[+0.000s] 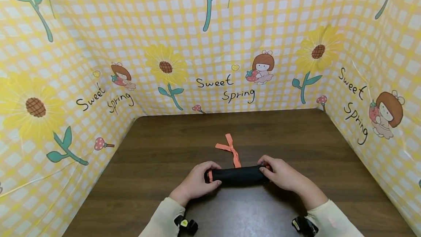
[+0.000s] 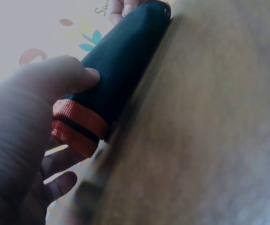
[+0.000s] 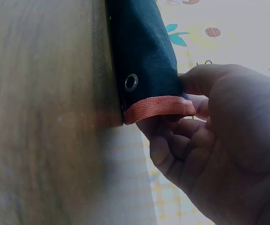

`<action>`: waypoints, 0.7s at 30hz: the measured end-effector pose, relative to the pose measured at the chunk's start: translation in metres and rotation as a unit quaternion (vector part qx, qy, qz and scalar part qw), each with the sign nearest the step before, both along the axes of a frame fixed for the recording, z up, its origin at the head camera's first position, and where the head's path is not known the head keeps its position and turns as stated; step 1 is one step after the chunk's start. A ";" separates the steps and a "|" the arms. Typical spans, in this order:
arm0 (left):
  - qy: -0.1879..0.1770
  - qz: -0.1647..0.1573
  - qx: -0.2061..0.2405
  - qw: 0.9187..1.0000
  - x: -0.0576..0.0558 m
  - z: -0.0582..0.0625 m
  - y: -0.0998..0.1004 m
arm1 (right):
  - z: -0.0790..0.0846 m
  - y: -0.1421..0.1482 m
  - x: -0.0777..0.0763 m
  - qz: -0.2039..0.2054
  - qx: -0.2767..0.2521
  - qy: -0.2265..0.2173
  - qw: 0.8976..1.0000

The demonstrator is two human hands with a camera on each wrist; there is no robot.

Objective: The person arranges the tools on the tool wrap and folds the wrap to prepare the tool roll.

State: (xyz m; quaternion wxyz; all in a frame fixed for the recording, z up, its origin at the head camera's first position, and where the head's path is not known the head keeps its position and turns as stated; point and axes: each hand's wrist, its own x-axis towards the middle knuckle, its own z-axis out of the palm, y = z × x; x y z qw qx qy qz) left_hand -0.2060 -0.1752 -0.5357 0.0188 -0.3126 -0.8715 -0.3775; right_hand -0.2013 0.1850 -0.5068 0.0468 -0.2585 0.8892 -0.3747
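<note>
A black fabric roll (image 1: 238, 175) with orange edging lies crosswise on the brown table. My left hand (image 1: 198, 182) grips its left end, thumb on the near side and fingers round the far side. In the left wrist view two orange bands (image 2: 81, 116) show at that end, beside the thumb. At the other end my right hand (image 1: 284, 174) holds the roll between thumb and fingers. The right wrist view shows a metal eyelet (image 3: 127, 85) near an orange edge band (image 3: 158, 107) there. An orange tie strap (image 1: 235, 153) runs out from behind the roll, its two tails spread apart.
Yellow checked cloth (image 1: 210, 46) with flowers and "Sweet Spring" lettering walls the table (image 1: 171, 138) at the back and both sides. A small black device is strapped at each wrist, over or beside the pale sleeves (image 1: 161, 217).
</note>
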 end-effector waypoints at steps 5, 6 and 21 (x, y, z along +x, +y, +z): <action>-0.002 0.023 -0.004 1.000 0.000 0.000 0.001 | 0.000 0.000 0.001 -0.015 -0.009 0.063 0.998; -0.002 0.027 -0.004 1.000 0.000 -0.001 0.001 | 0.000 0.000 0.002 -0.017 -0.008 0.076 0.997; 0.031 0.048 -0.004 0.998 -0.001 -0.001 0.000 | -0.002 0.002 0.000 -0.012 0.045 0.113 0.993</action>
